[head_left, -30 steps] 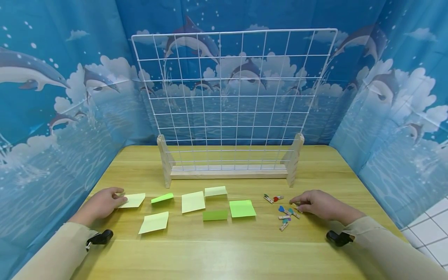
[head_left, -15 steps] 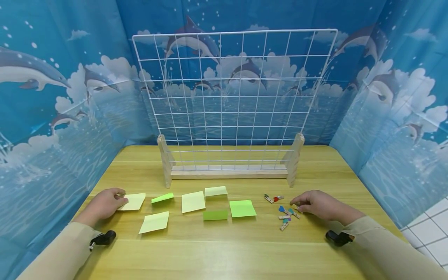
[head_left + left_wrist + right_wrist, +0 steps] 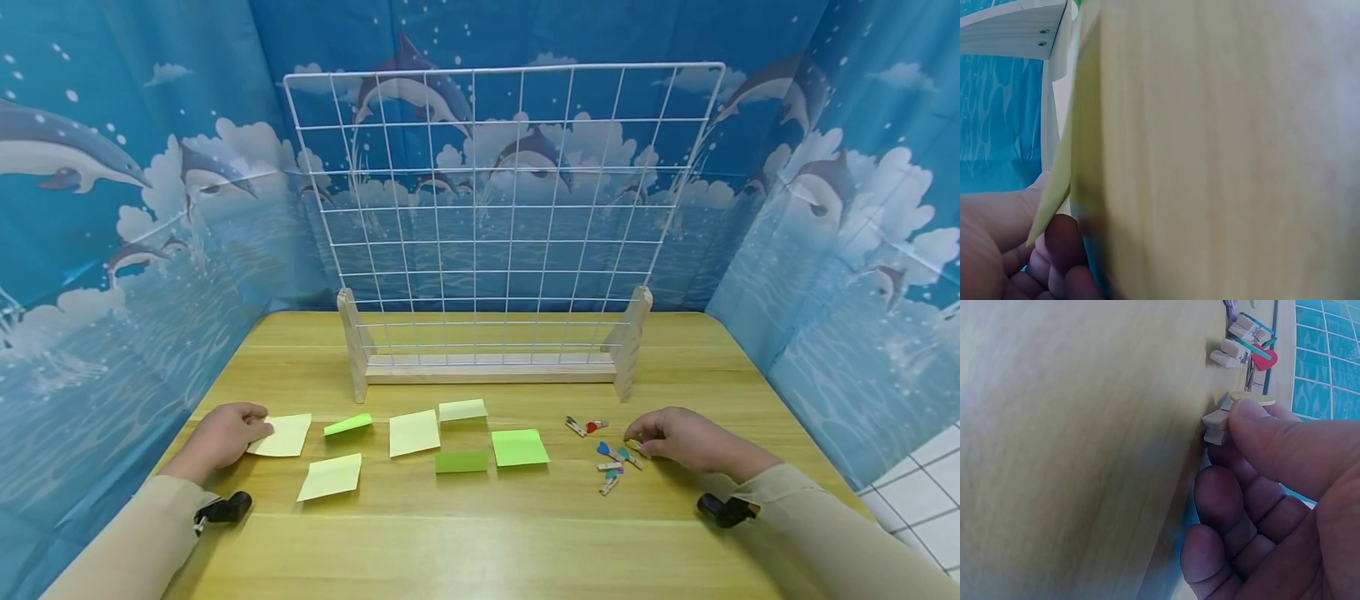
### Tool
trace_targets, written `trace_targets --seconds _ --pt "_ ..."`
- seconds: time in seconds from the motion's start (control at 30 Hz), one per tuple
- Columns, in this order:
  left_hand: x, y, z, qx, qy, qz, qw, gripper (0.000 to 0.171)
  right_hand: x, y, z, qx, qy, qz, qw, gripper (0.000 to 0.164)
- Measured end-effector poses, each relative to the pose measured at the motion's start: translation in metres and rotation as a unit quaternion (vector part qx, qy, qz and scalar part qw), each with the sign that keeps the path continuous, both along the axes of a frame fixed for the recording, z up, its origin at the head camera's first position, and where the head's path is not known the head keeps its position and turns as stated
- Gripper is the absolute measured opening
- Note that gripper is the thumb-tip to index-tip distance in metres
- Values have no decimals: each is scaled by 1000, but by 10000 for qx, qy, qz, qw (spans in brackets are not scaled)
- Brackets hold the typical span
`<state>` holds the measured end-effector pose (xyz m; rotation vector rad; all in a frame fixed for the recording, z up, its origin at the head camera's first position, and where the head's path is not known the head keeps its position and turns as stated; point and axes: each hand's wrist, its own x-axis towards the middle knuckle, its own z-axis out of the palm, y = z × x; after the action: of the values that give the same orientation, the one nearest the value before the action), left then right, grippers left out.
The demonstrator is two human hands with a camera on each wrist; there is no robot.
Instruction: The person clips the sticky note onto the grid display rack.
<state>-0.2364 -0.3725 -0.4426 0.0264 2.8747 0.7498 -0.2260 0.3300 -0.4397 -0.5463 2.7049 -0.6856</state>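
At the left of the head view, my left hand (image 3: 225, 439) pinches the near-left part of a pale yellow sticky note (image 3: 283, 437). The left wrist view has this note edge-on between thumb and fingers, its far part slanting close to the tabletop. On the right side, my right hand (image 3: 686, 439) holds a small wooden clothespin (image 3: 1215, 422) with a yellow piece on it, between thumb and forefinger. Its other fingers are curled loosely. More mini clothespins with coloured hearts (image 3: 603, 448) lie just left of that hand, a red heart (image 3: 1264, 357) among them.
Several other sticky notes lie mid-table, including a pale yellow note (image 3: 331, 477) and a bright green note (image 3: 520, 447). Behind them stands a white wire grid (image 3: 474, 207) on a wooden base (image 3: 491, 372). Dolphin-print curtains (image 3: 225, 208) enclose the table (image 3: 480, 542).
My left hand has shifted slightly right, and the note it pinches has tilted so more of its face shows. The right hand has barely moved, staying at the clothespins.
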Motion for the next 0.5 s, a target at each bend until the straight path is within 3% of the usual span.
trace_targets --seconds 0.5 --pt "1 4 -2 242 85 40 9997 45 0 1 -5 -247 -88 4 9997 22"
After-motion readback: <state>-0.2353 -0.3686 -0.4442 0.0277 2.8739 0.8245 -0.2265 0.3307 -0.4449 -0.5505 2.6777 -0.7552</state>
